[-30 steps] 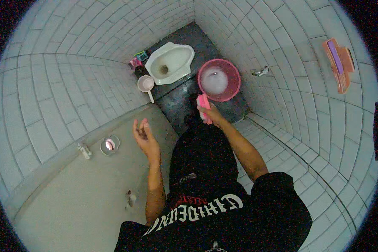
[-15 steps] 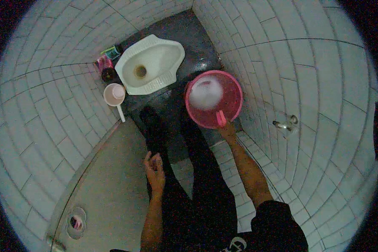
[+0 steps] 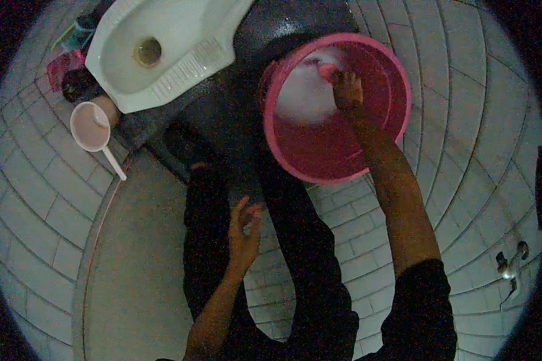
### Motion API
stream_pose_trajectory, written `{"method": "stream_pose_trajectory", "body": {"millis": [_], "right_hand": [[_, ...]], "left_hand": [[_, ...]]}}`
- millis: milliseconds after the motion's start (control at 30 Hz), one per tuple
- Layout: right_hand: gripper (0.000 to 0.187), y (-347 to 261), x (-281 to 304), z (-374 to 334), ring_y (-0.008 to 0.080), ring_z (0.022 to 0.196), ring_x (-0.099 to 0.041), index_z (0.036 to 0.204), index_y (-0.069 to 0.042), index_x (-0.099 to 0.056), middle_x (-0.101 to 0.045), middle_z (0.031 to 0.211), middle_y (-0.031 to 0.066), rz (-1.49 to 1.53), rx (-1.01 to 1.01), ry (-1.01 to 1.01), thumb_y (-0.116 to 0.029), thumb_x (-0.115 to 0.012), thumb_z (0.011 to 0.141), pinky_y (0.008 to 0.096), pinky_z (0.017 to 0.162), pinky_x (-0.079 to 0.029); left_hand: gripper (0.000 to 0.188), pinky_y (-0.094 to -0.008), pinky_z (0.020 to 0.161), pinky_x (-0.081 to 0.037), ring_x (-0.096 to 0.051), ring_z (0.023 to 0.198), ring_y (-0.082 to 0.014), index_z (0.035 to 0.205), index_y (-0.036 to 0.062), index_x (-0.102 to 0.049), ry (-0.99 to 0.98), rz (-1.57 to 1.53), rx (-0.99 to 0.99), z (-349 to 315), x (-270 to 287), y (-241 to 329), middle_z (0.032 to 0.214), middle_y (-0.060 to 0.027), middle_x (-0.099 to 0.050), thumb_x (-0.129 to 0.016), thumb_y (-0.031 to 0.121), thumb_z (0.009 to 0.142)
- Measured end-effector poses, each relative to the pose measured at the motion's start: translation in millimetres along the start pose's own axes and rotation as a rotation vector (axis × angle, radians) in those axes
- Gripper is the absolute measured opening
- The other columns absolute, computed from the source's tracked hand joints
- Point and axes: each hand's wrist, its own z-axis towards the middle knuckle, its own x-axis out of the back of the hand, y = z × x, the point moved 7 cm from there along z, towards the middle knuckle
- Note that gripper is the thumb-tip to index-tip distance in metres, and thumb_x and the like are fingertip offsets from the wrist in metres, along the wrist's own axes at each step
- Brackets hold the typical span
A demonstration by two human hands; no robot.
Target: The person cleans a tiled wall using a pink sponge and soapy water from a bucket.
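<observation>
My right hand (image 3: 347, 91) is inside a large pink bucket (image 3: 334, 157), over white foam (image 3: 305, 99). Its fingers are closed on a small pink object (image 3: 327, 71) whose kind I cannot make out, at the foam's edge. My left hand (image 3: 245, 231) hangs between my knees, fingers loosely curved and apart, with nothing visible in it.
To the bucket's left a white squat toilet (image 3: 180, 84) is set in dark flooring. A pale dipper (image 3: 90, 127) with a long handle stands left of it, by pink and dark items (image 3: 65, 69). A metal tap (image 3: 509, 268) juts from the right wall.
I have bent lower, so the bucket and toilet look larger. My right hand has gone from the bucket's near rim into it with the pink object. My left hand has shifted right.
</observation>
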Motion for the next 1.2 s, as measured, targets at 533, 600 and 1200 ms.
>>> {"method": "stream_pose_trajectory", "body": {"millis": [533, 600, 1200], "right_hand": [[0.027, -203, -11, -24, 0.0332, 0.095, -0.055, 0.105, -0.006, -0.057, -0.057, 0.105, 0.0150, 1.053, -0.174, -0.517, -0.022, -0.053, 0.083, 0.0489, 0.078, -0.046], [0.026, -208, -22, 11, 0.0329, 0.093, -0.055, 0.103, -0.006, -0.057, -0.057, 0.104, 0.0147, 1.032, -0.194, -0.478, -0.022, -0.053, 0.083, 0.0487, 0.078, -0.046], [0.016, -120, -65, -92, 0.0297, 0.079, -0.058, 0.089, -0.008, -0.059, -0.061, 0.088, 0.0115, 1.043, -0.493, -0.521, -0.022, -0.053, 0.082, 0.0469, 0.072, -0.046]], "left_hand": [[0.048, -0.0329, 0.100, -0.039, -0.053, 0.114, -0.0199, 0.135, 0.0037, -0.041, -0.088, -0.086, 0.022, 43, 45, -14, 0.121, -0.0153, -0.059, -0.053, 0.030, 0.097], [0.049, -0.0337, 0.100, -0.038, -0.053, 0.114, -0.0208, 0.135, 0.0037, -0.040, -0.074, -0.064, 0.072, 56, 45, -16, 0.122, -0.0157, -0.059, -0.053, 0.031, 0.097], [0.052, -0.0348, 0.099, -0.040, -0.053, 0.117, -0.0217, 0.136, 0.0047, -0.041, -0.054, -0.108, 0.223, 70, 54, -38, 0.126, -0.0140, -0.056, -0.055, 0.034, 0.096]]}}
